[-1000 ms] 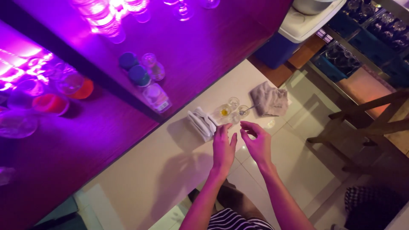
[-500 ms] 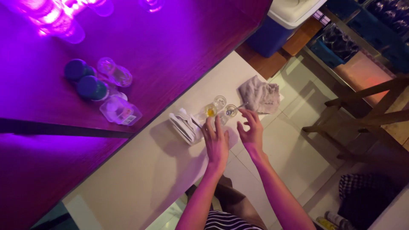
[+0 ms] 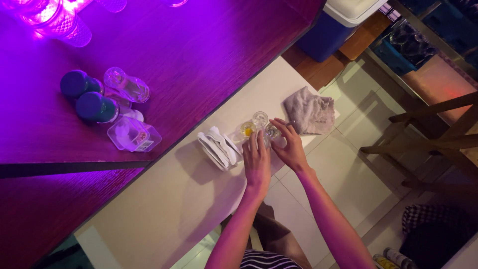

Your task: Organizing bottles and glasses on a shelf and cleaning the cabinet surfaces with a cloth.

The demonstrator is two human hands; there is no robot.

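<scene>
Three small clear glasses stand close together on the white counter (image 3: pixel 164 209): one with yellow liquid (image 3: pixel 247 129), one empty at the back (image 3: pixel 260 119), and one (image 3: pixel 273 132) under my fingers. My left hand (image 3: pixel 257 162) lies just below the yellow glass, fingers stretched toward it. My right hand (image 3: pixel 290 144) curls around the right-hand glass from the side, fingers on its rim. A stack of white folded napkins (image 3: pixel 217 147) leans just left of my left hand.
A grey cloth (image 3: pixel 309 112) lies crumpled right of the glasses. On the purple-lit bar top (image 3: pixel 199 55) sit two dark-capped jars (image 3: pixel 87 97), a clear bottle (image 3: pixel 127 85) and a clear plastic box (image 3: pixel 133 134). A blue cooler (image 3: pixel 336 27) and wooden stools (image 3: pixel 433 134) stand on the tiled floor.
Both hands have moved up to the glasses. The right hand, held open above the counter before, now wraps the right-hand glass. The view has shifted toward the bar top.
</scene>
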